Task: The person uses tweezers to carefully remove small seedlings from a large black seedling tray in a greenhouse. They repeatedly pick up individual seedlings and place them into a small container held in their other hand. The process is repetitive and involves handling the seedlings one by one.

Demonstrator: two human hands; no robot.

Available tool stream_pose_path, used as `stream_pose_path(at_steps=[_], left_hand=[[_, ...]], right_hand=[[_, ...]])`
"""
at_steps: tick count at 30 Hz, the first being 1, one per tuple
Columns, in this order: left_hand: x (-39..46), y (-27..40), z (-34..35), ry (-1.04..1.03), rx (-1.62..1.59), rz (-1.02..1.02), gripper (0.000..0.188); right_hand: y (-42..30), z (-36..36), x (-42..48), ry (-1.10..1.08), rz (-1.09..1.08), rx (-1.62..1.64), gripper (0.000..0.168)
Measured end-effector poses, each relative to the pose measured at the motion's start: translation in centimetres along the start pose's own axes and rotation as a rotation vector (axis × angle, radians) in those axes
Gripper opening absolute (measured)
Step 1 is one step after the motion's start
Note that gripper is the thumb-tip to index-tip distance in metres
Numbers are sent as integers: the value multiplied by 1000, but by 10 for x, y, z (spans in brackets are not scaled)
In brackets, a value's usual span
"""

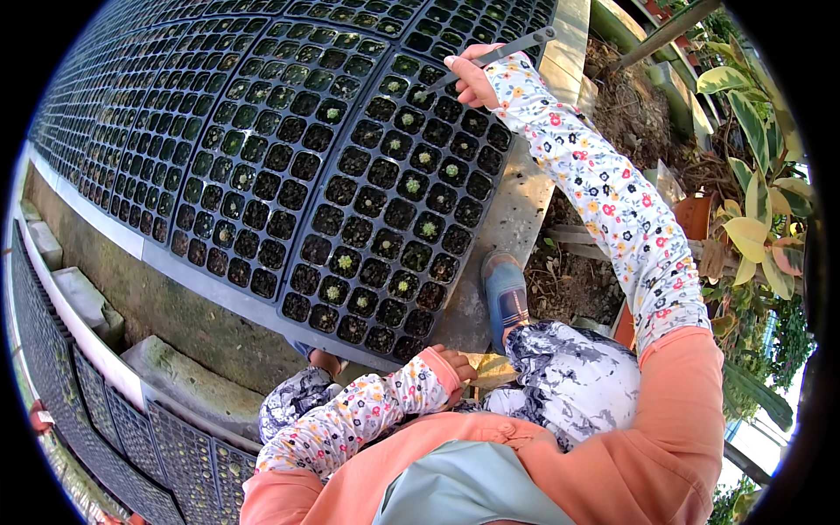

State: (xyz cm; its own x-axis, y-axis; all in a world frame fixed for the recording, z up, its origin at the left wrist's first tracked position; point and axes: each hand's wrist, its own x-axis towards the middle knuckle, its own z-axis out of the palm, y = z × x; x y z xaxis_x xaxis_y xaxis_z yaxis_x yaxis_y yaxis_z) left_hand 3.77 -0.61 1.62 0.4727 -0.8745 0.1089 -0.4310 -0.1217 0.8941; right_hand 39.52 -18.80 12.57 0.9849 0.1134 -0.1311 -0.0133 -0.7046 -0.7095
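Observation:
My right hand [478, 82] grips grey metal tweezers [522, 44], reaching over the far part of a black plastic cell tray [314, 223]. The tweezers' tips are down at a small green succulent seedling [420, 96] in one soil-filled cell; whether they pinch it cannot be told. Other tiny rosette seedlings, such as a bright green one [345, 262], sit in scattered cells of this tray, among cells showing only dark soil. My left hand [461, 369] rests low in front of my body, just off the tray's near corner, fingers loosely apart with nothing visible in them.
More cell trays [190, 164] stretch away to the left on the bench. A concrete ledge [518, 197] runs along the right, with my shoe [504, 289] beside it. Variegated potted plants [755, 197] and a wooden pole [669, 33] stand farther right. Another bench of trays [125, 420] lies lower left.

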Motion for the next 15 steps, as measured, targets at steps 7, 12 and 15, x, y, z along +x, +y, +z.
stream_pose_path(at_steps=[7, 12, 15], left_hand=[[-1, 0, 4, -3, 12, 0, 38], [1, 2, 0, -19, 14, -14, 38], [0, 1, 3, -5, 5, -13, 38]], right_hand=[[-4, 6, -4, -85, -20, -38, 43], [10, -11, -6, -11, -39, 56, 42], [15, -17, -2, 22, -45, -12, 41]])
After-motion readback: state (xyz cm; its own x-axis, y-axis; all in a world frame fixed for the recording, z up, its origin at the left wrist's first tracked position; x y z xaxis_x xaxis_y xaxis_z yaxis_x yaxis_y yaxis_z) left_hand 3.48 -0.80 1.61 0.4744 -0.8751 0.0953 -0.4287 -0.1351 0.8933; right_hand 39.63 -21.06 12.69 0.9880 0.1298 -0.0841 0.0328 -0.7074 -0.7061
